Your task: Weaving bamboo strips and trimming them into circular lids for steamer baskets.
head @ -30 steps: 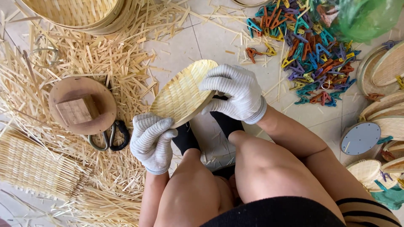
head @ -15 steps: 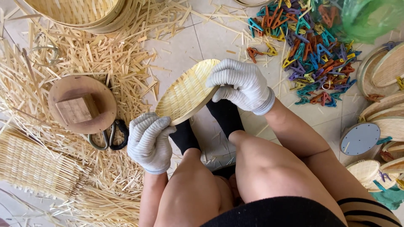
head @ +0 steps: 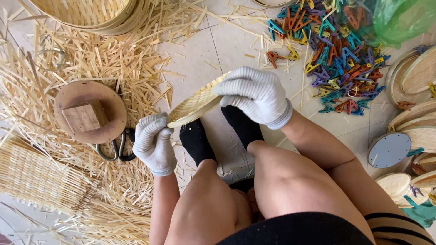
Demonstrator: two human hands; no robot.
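I hold a round woven bamboo disc between both white-gloved hands, above my black-socked feet. My left hand grips its lower left rim. My right hand covers its upper right edge. The disc is tilted, so I see it nearly edge-on. Bare knees fill the lower part of the view.
A round wooden mould with a block on top and scissors lie left among bamboo strips. A pile of coloured plastic clips sits upper right. Woven lids stack at right; a big basket stands at top left, a woven mat at lower left.
The disc has tipped from showing its face to nearly edge-on. My right hand slid right along its rim; my left hand rose to grip the lower edge.
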